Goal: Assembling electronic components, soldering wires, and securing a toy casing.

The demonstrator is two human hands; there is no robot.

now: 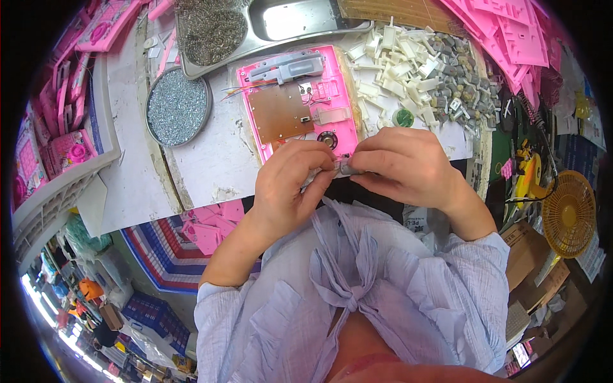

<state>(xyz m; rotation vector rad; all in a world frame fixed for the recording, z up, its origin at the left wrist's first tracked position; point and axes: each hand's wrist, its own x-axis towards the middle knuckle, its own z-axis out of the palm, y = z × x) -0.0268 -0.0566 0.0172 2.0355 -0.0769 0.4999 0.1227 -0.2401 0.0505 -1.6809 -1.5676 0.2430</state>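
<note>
In front of me lies a pink plastic housing (348, 105) with a brown circuit board (278, 112), a grey plastic mechanism (287, 68) and a round black speaker (327, 140) in it. Over its near edge my two hands almost meet. My left hand (287, 182) is closed, fingertips pinched on a small grey part (310, 179) mostly hidden by the fingers. Thumb and fingers of my right hand (408, 166) pinch a small grey cylindrical part (347, 167). Whether the two parts touch is too small to tell.
A round dish of screws (178, 107) stands left, below a metal tray (274, 32) with small metal pieces. White plastic parts (402, 64) and grey parts (456, 83) are heaped right. Pink housings fill a crate (108, 156) at far left. A yellow fan (568, 214) stands right.
</note>
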